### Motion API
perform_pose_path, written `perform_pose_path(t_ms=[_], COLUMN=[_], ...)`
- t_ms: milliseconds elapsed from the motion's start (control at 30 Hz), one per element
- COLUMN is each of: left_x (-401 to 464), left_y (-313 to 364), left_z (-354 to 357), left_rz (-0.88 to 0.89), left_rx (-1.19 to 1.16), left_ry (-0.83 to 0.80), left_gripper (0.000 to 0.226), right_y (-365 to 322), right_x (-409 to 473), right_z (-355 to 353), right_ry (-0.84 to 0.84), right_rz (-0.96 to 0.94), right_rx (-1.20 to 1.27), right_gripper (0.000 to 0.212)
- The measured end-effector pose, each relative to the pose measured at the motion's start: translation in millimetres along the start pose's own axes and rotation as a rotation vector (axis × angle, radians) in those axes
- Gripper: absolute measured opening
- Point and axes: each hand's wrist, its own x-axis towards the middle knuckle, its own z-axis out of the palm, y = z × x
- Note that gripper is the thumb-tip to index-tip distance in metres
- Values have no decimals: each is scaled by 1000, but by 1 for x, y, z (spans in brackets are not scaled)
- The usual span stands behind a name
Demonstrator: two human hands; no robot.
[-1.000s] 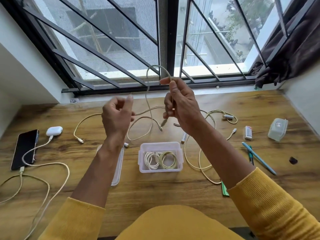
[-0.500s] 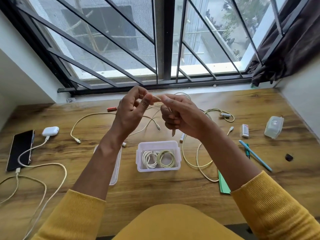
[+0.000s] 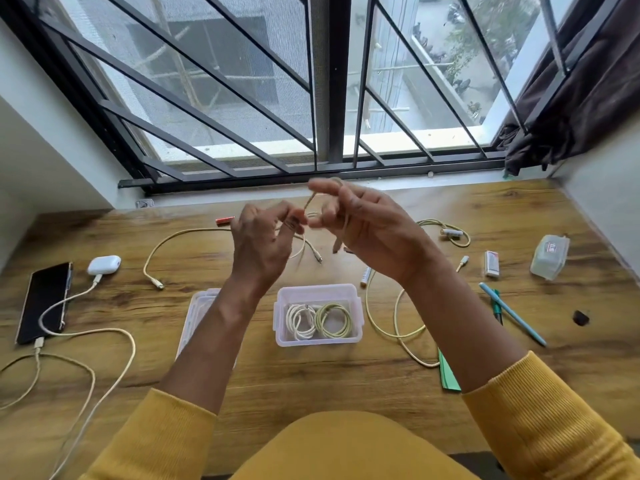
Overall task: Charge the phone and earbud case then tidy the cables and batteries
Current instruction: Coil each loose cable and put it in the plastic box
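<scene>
Hands are raised together above the wooden desk (image 3: 311, 382), in front of the window grille (image 3: 242, 109). A pale yellow cable (image 3: 180, 237) is pinched by the curled fingers of the left hand (image 3: 263, 244); from there it trails to the left across the desk to a plug lying on the wood. The same cable is held by the right hand (image 3: 367, 230), with a short stretch of it seen rising between thumb and forefinger; motion blur hides the finer detail of that grip.

Below the hands, a clear plastic box (image 3: 318, 341) is set on the desk, and two coiled cables are lying in it, a white coil (image 3: 300, 322) beside a greenish coil (image 3: 334, 320). Its lid (image 3: 199, 306) is lying just to the left, partly hidden by the left forearm.

At the far left, a phone (image 3: 43, 299) is laid flat with a charging cable plugged into its near end, and a white earbud case (image 3: 104, 265) beside it is likewise plugged in.

To the right, another yellow cable (image 3: 398, 327) is spread loose, with a battery (image 3: 452, 232) lying inside its far loop. Further right are seen a small battery pack (image 3: 491, 263), a small clear container (image 3: 550, 256) and a blue pen (image 3: 512, 313).
</scene>
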Motion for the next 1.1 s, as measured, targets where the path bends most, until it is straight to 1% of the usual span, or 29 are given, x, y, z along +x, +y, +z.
perform_pose_path(t_ms=[100,200,267,333,400,467,567,667,767,833,900,967,1100], left_x=[-16,-28,-35,-40,-38,-32,-20,-7,4,8,12,17,25], left_y=[-1,-3,3,9,11,12,15,18,18,19,21,22,25], left_z=[17,27,29,27,24,19,8,-5,-15,-21,-25,-28,-31], left_rz=[0,68,64,34,50,78,125,184,188,165,192,213,200], left_rx=[14,20,3,-62,-90,-72,-20,-7,3,-22,-3,-25,-192], left_ry=[-111,-237,-354,-454,-505,-502,-405,-324,-279,-244,-220,-214,-174], left_gripper=[28,22,20,21,22,22,23,18,27,30,23,19,23], right_y=[-3,1,7,15,25,34,40,41,40,38,35,34,37], right_x=[10,19,24,26,25,20,11,2,-3,-6,-10,-11,-7], right_z=[-3,-16,-21,-25,-25,-24,-20,-14,-13,-11,-7,-4,0], right_ry=[119,287,392,492,550,542,482,358,298,286,248,225,203], right_rz=[-94,-137,-149,-141,-114,-102,-74,-26,20,53,72,76,87], right_rx=[150,156,157,118,-19,-213,-436,-528,-647,-693,-731,-767,-824], right_gripper=[42,39,40,45,53,57,58,56,51,42,32,35,41])
